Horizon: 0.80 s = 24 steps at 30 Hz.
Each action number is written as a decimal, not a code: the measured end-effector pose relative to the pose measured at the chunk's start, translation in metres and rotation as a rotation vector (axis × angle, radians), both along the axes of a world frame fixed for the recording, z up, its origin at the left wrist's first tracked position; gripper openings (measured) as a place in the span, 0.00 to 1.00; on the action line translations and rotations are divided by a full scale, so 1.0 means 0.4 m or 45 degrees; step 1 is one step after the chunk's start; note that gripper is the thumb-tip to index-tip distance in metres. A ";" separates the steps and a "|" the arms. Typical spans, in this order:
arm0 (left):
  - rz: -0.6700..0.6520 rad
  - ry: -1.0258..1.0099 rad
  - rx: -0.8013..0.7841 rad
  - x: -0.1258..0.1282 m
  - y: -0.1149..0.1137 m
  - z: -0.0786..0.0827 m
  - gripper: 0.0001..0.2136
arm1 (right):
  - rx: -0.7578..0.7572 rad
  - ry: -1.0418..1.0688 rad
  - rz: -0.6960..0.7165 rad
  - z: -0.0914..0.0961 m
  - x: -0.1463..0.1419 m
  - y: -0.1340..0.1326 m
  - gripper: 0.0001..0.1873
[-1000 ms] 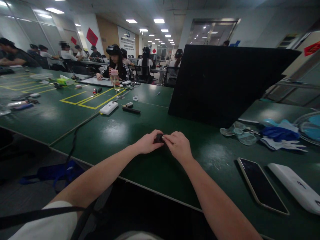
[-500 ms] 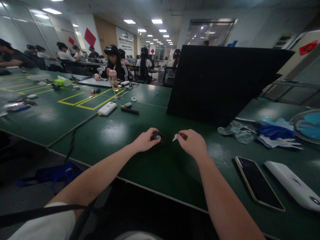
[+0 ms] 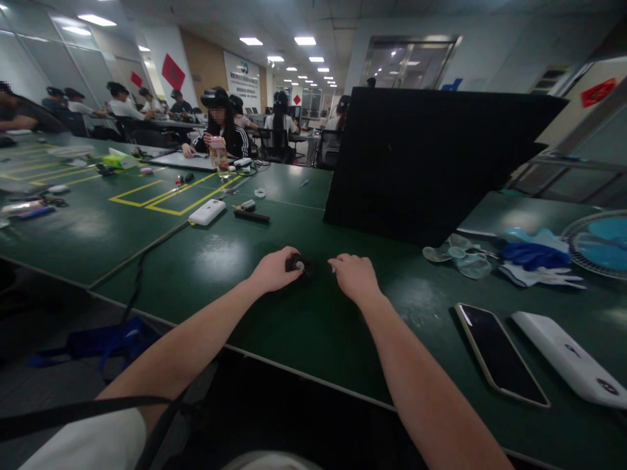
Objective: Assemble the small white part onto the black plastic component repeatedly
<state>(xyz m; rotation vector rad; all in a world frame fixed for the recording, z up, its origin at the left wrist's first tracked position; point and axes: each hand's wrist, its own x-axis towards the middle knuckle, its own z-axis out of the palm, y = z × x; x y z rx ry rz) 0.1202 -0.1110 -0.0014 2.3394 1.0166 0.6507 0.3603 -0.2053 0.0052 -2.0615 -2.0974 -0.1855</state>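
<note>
Between the thumb and fingers of my left hand is a small black part with a pale round disc in it. Its exact kind does not show. Just to the right, with a short gap between, my right hand is closed in a pinch, knuckles up. A tiny pale tip peeks out at its fingertips; most of whatever it holds is hidden by the fingers. Both hands are low over the green table, in front of the large black panel.
The black panel stands behind my hands. Rightward lie clear fan blades, gloves, a fan grille, a phone and a white device. A white power bank and a black bar lie to the left. A person sits opposite.
My right hand has turned palm-down and moved left; the white piece at its fingertips is now mostly covered. The black part in my left hand has tilted. The whole view has shifted slightly.
</note>
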 end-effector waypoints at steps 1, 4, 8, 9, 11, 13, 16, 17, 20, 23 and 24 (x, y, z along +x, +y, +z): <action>-0.022 0.000 -0.009 0.000 -0.002 0.001 0.23 | 0.059 0.046 -0.020 0.007 -0.002 -0.008 0.17; -0.095 -0.013 -0.051 0.002 -0.009 0.004 0.23 | 0.200 0.410 -0.116 0.031 -0.016 -0.041 0.13; -0.157 -0.047 -0.096 0.006 -0.014 0.006 0.22 | 0.222 0.946 -0.012 0.054 -0.058 -0.074 0.17; -0.163 -0.051 -0.100 0.006 -0.014 0.006 0.22 | 0.217 0.995 0.033 0.056 -0.068 -0.076 0.17; -0.173 -0.057 -0.100 0.006 -0.015 0.005 0.22 | 0.195 1.003 0.076 0.056 -0.083 -0.076 0.17; -0.187 -0.063 -0.091 0.007 -0.016 0.005 0.22 | 0.137 0.941 0.105 0.051 -0.091 -0.071 0.15; -0.182 -0.073 -0.095 0.009 -0.018 0.003 0.22 | 0.032 0.847 0.114 0.042 -0.097 -0.063 0.13; -0.178 -0.074 -0.107 0.010 -0.019 0.003 0.22 | 0.011 0.833 0.095 0.041 -0.098 -0.062 0.14; -0.174 -0.064 -0.155 0.011 -0.021 0.006 0.22 | 0.075 0.892 -0.050 0.044 -0.093 -0.061 0.22; -0.179 -0.049 -0.187 0.009 -0.024 0.015 0.23 | 0.221 1.091 -0.317 0.047 -0.062 -0.060 0.27; -0.183 -0.045 -0.195 0.007 -0.025 0.017 0.23 | 0.221 1.157 -0.410 0.045 -0.046 -0.060 0.29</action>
